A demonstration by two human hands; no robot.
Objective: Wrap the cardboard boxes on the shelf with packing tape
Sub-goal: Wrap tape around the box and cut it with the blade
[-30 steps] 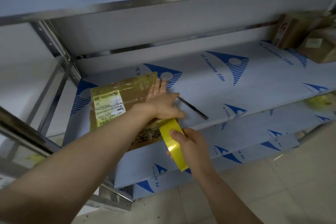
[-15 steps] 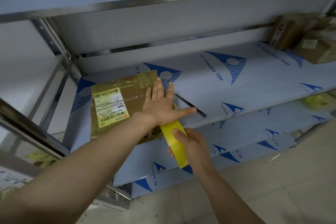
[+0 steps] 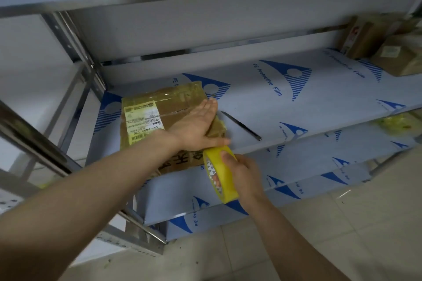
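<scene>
pressing flat on the cardboard box (image 3: 159, 121), the left hand (image 3: 196, 125) has fingers straight, thumb out along the near edge. box lies at the shelf (image 3: 308, 107) front left, label up. right hand (image 3: 245, 177) grasps the yellow tape roll (image 3: 220, 173) just below the box's near right corner. more boxes (image 3: 383, 45) far right.

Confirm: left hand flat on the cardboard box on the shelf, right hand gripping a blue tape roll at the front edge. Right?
One thing is wrong: the tape roll is yellow, not blue, as the head view shows. The rest stands: the left hand lies flat on the cardboard box on the shelf, and the right hand grips the roll at the front edge.
</scene>
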